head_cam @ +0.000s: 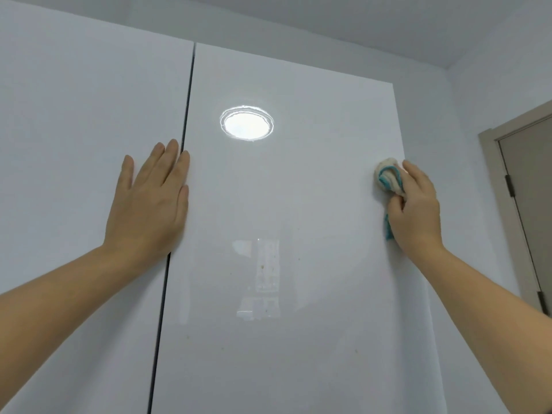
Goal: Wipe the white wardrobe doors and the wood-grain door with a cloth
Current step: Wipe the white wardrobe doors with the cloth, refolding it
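Item: cloth (388, 178), white with teal trim, bunched in right hand (416, 206), fingers curled round it, pressed near right edge of right wardrobe door (283, 189). Likely soft, light; best kept wadded. Left hand (149, 201) flat, fingers straight, bracing across door seam. Glossy panel probably slick.

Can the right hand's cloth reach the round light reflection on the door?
Probably yes: the right hand holds the cloth against that same door; only bare panel separates it from the reflection.

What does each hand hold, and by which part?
The right hand grips the bunched cloth around its middle; the left hand holds nothing, flat on the wardrobe.
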{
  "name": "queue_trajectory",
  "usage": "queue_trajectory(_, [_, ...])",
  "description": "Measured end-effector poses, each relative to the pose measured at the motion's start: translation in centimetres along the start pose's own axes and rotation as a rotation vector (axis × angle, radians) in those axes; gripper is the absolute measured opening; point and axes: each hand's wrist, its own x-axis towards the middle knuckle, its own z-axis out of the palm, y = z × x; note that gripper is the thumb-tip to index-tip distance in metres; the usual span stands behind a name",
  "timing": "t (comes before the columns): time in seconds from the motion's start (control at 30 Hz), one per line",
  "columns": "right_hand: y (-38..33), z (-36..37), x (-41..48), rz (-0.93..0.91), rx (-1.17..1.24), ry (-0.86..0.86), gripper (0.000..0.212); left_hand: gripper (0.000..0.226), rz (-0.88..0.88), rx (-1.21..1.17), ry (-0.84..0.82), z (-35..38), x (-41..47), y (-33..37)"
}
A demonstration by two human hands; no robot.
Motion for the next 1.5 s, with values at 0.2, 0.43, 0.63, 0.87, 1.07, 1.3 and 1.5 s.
queue_trajectory(0.2, [2.2, -1.4, -2.2, 0.157, -0.253, 0.109, 0.009, 0.057, -0.008, 0.001, 0.015, 0.3, -0.1, 0.2])
queue_trajectory(0.43, [0.2, -0.4, -3.9, 0.178, -0.053, 0.140, 0.035, 0.057, -0.013, -0.014, 0.020, 0.3, -0.2, 0.2])
queue_trajectory(0.63, [-4.4, 1.2, -5.1, 0.153, 0.045, 0.137, 0.039, 0.050, -0.007, -0.033, 0.021, 0.3, -0.1, 0.3])
queue_trajectory(0.87, [-11.1, 4.4, -7.7, -0.041, 0.121, 0.109, 0.052, 0.048, -0.001, -0.077, 0.032, 0.1, -0.1, -0.1])
queue_trajectory(1.07, [-16.4, 6.4, -9.7, -0.108, 0.158, 0.034, 0.055, 0.049, 0.067, -0.102, 0.024, -0.8, 0.2, -1.3])
queue_trajectory(1.3, [-21.8, 8.7, -12.8, -0.282, 0.221, -0.063, 0.057, 0.052, 0.221, -0.110, -0.064, -1.7, 0.2, -3.5])
queue_trajectory(1.5, [-22.6, 9.1, -15.1, -0.510, 0.214, -0.121, 0.043, 0.049, 0.242, -0.083, -0.109, -2.0, 0.0, -3.7])
